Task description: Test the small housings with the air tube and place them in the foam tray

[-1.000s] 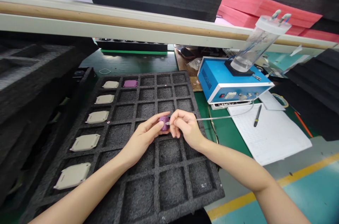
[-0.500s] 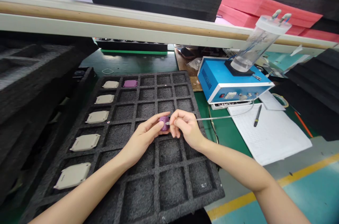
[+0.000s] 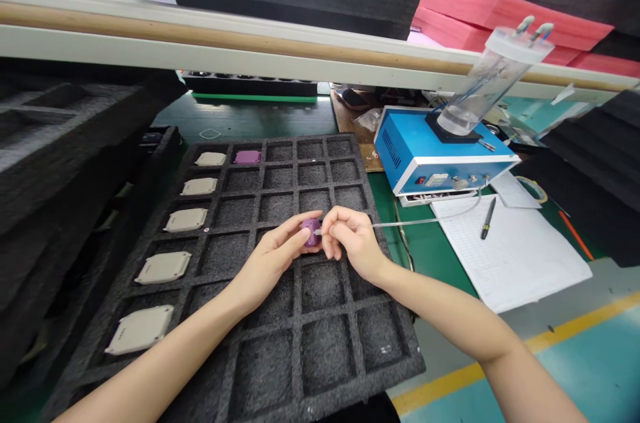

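Fingers of the left hand clamp and half hide a purple piece; the right hand likewise a tube.

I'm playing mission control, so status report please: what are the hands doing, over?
Left hand gripping small rounded purple part. Right hand pinching thin clear tube, tip at the part. Dark grey foam tray beneath; nothing visibly blocking.

In mid-frame, a case sits in the left grip above a compartment tray; the right grip is just right of it. Five plates line the tray's left side, a sixth plate beside the farthest. At right, a cylinder stands on a machine, behind a pen on paper.
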`<state>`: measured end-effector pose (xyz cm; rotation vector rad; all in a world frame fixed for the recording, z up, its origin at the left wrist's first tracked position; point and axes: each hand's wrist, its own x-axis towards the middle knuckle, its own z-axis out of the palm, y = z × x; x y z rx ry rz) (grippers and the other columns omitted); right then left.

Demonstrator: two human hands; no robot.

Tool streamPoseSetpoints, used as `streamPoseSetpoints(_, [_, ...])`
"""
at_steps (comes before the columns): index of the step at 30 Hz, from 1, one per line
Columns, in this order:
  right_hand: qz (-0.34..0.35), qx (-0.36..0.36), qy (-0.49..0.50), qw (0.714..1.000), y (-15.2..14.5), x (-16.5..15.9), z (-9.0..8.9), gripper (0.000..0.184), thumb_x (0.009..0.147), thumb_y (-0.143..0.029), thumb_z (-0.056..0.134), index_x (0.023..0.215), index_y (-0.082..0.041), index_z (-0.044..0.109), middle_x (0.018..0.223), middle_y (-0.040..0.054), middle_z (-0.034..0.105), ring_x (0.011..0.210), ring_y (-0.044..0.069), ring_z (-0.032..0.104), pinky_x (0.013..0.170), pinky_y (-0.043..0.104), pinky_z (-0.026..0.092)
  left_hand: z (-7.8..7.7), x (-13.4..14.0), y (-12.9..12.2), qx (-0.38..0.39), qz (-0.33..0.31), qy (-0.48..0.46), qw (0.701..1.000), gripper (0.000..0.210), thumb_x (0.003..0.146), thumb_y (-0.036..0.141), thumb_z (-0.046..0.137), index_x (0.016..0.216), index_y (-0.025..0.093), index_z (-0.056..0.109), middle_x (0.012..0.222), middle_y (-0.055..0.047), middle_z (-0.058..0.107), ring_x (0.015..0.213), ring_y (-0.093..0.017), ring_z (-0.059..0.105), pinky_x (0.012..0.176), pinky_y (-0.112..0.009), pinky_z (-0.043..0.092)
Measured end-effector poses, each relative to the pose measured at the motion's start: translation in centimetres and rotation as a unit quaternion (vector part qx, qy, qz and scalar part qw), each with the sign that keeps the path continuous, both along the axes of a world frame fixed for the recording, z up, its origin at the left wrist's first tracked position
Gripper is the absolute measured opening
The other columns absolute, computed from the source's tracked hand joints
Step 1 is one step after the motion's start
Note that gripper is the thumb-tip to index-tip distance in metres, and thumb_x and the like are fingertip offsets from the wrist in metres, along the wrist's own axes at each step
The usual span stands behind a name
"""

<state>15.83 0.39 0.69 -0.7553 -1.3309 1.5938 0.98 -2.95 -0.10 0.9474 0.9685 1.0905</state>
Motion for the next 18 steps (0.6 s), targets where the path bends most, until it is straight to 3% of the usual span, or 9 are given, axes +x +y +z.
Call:
streamPoseSetpoints(6, [-0.116,0.019,0.052,0.992,0.0,0.2,-0.2,0.008,0.071,-0.018,0.046,0.065,-0.017,0.051,0.041,-0.0067,0.049,0.034,0.005,0.037,0.037,0.017,0.027,0.3,0.0,0.1,-0.029,0.021,-0.036,0.999,0.040,0.080,0.032,0.061,0.116,0.016,0.059,0.096,-0.006,0.067,0.085,-0.018,0.063,0.085,-0.031,0.046])
streamPoseSetpoints(11, [-0.121,-0.019,0.059,0.991,0.4,-0.1,-0.8,0.009,0.073,-0.021,0.047,0.066,-0.017,0.051,0.041,-0.0060,0.049,0.035,0.006,0.036,0.036,0.017,0.025,1.7,-0.1,0.7,-0.127,0.065,-0.098,0.985,0.030,0.083,0.027,0.048,0.099,0.006,0.063,0.083,-0.014,0.069,0.061,-0.014,0.060,0.059,-0.024,0.047])
streamPoseSetpoints(14, [-0.121,-0.044,0.059,0.990,0.6,-0.4,-1.0,0.011,0.073,-0.023,0.047,0.065,-0.017,0.050,0.040,-0.0059,0.047,0.035,0.006,0.034,0.036,0.017,0.023,4.1,-0.1,1.7,-0.093,0.096,-0.073,0.988,0.026,0.080,0.025,0.052,0.094,0.006,0.063,0.080,-0.012,0.067,0.052,-0.010,0.054,0.048,-0.020,0.041])
streamPoseSetpoints(18, [-0.109,-0.078,0.066,0.989,0.7,-0.7,-1.0,0.013,0.071,-0.027,0.048,0.064,-0.017,0.049,0.039,-0.0060,0.045,0.034,0.006,0.032,0.036,0.018,0.020,10.5,0.8,3.8,0.090,0.170,-0.007,0.981,0.028,0.073,0.025,0.063,0.097,0.011,0.063,0.070,-0.002,0.061,0.055,-0.009,0.054,0.049,-0.019,0.042])
